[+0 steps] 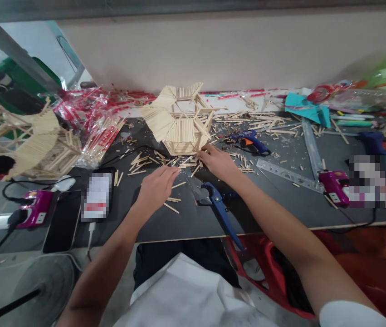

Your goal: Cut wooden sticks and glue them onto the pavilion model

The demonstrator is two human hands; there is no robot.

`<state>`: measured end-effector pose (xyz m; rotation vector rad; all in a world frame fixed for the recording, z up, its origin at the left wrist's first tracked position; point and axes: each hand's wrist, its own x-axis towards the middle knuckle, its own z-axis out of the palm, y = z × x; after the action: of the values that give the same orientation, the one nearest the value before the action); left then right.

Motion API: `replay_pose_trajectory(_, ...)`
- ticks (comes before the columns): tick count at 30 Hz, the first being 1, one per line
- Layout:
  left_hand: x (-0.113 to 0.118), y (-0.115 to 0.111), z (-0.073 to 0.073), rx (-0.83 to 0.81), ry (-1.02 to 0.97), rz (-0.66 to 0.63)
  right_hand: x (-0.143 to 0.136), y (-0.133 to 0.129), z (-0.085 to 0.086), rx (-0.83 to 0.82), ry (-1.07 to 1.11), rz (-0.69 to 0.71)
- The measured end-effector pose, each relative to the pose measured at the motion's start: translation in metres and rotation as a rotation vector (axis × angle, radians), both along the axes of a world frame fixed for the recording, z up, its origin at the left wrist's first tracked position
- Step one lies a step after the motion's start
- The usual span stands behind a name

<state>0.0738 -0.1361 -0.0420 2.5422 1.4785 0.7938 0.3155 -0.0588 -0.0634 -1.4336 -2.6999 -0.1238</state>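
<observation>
A model built of thin wooden sticks (181, 131), with fanned roof panels and an open frame, stands in the middle of the table. My right hand (219, 162) is at its lower right corner, fingertips pinched together close to the base; whatever is between them is too small to make out. Lower and to the left, my left hand (157, 187) hovers over loose sticks (141, 162), its fingers pressed together and pointing right. Any object in those fingers is hidden. A blue-handled cutter (220, 210) lies just below my right hand, its handle reaching past the table edge.
Right of the model lie a blue glue gun (250, 140) and a clear ruler (288, 175). Two phones (62, 220), a purple power adapter (36, 208) and cables occupy the left side. Another stick model (39, 150) and plastic-wrapped stick bundles (102, 134) stand behind them.
</observation>
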Motion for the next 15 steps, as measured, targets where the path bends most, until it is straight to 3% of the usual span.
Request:
replay_pose_trajectory(8, 0.026, 0.037, 0.014, -0.174, 0.059, -0.026, 0.000, 0.007, 0.007, 0.029, 0.025, 0.042)
replay_pose_trajectory(12, 0.026, 0.040, 0.025, -0.286, -0.079, -0.042, 0.007, -0.023, 0.020, 0.271, 0.155, 0.136)
replay_pose_trajectory(15, 0.023, 0.034, 0.030, -0.573, -0.348, -0.125, 0.009, -0.059, 0.027, 0.485, 0.270, 0.283)
